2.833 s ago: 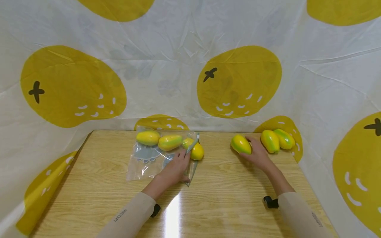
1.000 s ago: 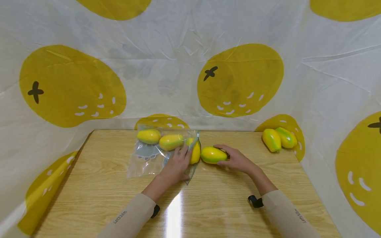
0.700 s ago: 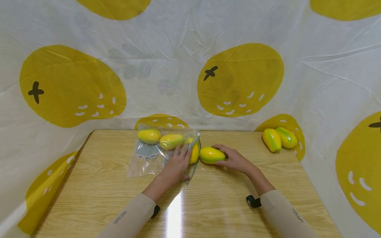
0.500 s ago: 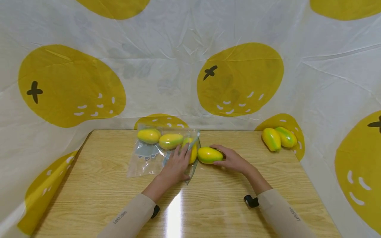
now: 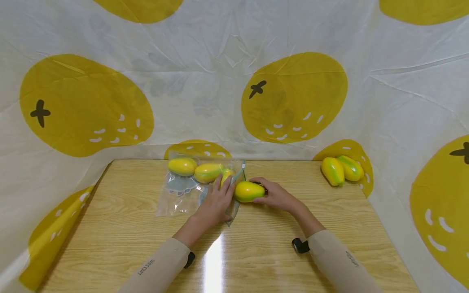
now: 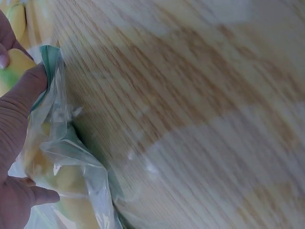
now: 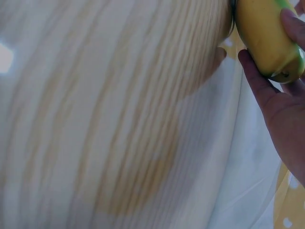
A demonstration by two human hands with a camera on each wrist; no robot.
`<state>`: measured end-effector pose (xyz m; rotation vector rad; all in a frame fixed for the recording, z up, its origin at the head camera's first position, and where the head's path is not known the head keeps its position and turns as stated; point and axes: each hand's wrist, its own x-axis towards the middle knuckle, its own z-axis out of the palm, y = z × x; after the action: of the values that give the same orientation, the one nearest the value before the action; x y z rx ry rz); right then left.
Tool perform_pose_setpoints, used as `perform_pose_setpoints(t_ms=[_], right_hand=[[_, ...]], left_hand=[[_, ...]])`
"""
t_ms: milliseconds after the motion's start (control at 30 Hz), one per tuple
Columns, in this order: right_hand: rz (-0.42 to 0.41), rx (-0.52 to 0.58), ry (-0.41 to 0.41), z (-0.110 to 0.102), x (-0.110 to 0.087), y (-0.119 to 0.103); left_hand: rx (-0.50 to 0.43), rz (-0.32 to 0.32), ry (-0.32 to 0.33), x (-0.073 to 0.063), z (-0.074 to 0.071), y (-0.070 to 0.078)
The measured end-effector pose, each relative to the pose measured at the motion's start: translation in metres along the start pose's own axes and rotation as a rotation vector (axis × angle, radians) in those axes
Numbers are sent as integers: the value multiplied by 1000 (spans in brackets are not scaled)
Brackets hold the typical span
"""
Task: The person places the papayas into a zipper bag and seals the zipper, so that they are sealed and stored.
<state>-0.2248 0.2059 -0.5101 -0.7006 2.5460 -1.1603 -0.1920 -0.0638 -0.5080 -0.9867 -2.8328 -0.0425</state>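
A clear zip bag (image 5: 172,209) lies on the table with several yellow-green papayas inside, among them an end papaya (image 5: 182,167) and a middle papaya (image 5: 208,173). My left hand (image 5: 214,203) lies over the bag's mouth end and holds its edge; in the left wrist view the green zip strip (image 6: 49,59) stands up by the thumb. A third papaya (image 5: 227,176) inside is partly covered by my left fingers. My right hand (image 5: 272,194) grips another papaya (image 5: 248,191) by its right end, its far tip at the bag's mouth. In the right wrist view its dark stem end faces the palm.
Two more papayas (image 5: 332,171) lie side by side at the table's back right corner. A white cloth (image 5: 205,101) printed with large yellow fruit hangs behind and at both sides of the wooden table (image 5: 121,244).
My right hand has carried its papaya left from near the back right pair to the bag's mouth. The third papaya has gone deeper into the bag. My left hand stays at the mouth.
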Motion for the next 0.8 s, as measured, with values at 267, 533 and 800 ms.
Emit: perform_pose_setpoints(t_ms=[267,533,800], right_hand=[[25,-3,43,10,11,-7],[-30,17,59,10,15,-9],[-26,17,10,9,20,-16]], left_hand=[[37,0,18,-1,0,-2],[20,-3,2,-2,1,-4],[43,-2,16,-1,1,-7]])
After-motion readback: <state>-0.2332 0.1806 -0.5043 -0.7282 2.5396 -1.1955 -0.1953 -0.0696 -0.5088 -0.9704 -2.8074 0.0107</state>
